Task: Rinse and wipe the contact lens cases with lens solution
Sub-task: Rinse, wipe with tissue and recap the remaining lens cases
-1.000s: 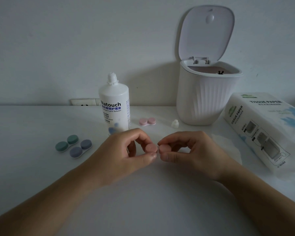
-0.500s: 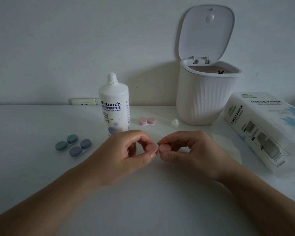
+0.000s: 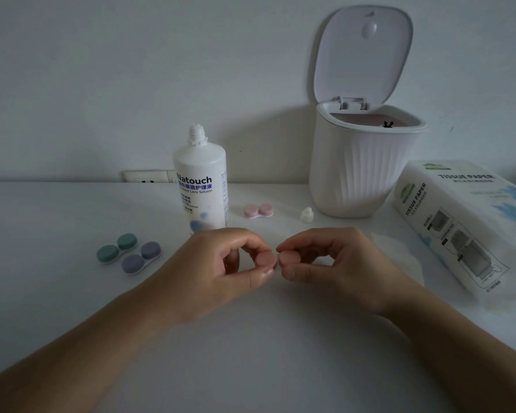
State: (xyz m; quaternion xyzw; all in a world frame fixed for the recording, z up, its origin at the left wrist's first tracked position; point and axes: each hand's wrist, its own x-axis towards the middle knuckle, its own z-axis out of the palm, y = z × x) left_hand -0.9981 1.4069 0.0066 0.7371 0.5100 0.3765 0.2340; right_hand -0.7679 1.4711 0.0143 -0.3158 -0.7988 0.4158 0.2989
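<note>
From the head view, my left hand (image 3: 218,269) and right hand (image 3: 325,263) each pinched one cap of the pink lens case (image 3: 277,259), held just above the bench (image 3: 251,353); against the frames a moment before, the grip had hardly shifted, so I judged the caps were not yet off. Beyond my left hand stood the uncapped solution bottle (image 3: 201,186), with the green case (image 3: 116,248) and purple case (image 3: 141,257) to its left, while the tissue (image 3: 399,251) lay just past my right hand.
</note>
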